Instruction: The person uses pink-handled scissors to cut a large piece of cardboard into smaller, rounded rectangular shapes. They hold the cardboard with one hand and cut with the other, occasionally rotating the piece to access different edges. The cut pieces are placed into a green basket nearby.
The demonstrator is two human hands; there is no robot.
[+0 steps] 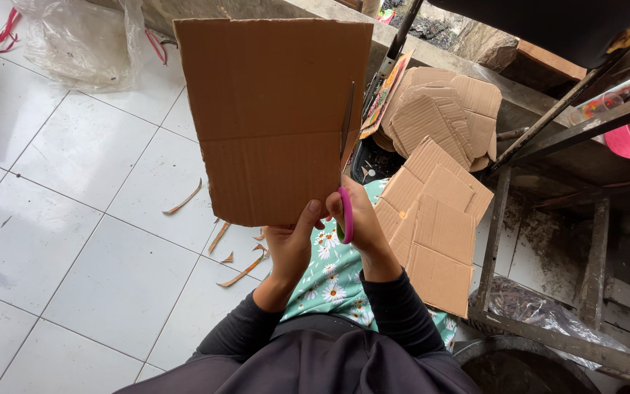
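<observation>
My left hand point(289, 244) is pinching the bottom edge of a big brown cardboard sheet point(271, 117), fingers closed on it, holding it upright in the upper middle of the frame. My right hand point(362, 222) is wrapped shut around pink-handled scissors point(345, 175), blades running up along the sheet's right edge. Thin cardboard trimmings point(242, 270) lie on the white tile floor point(52, 219) just left of my hands. More cut cardboard pieces point(439, 233) are stacked on the right.

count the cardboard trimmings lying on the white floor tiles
5 that show: one long curved strip lying alone, one below the held sheet, a tiny bit, a long strip, one by the left wrist. More may be hidden.
</observation>
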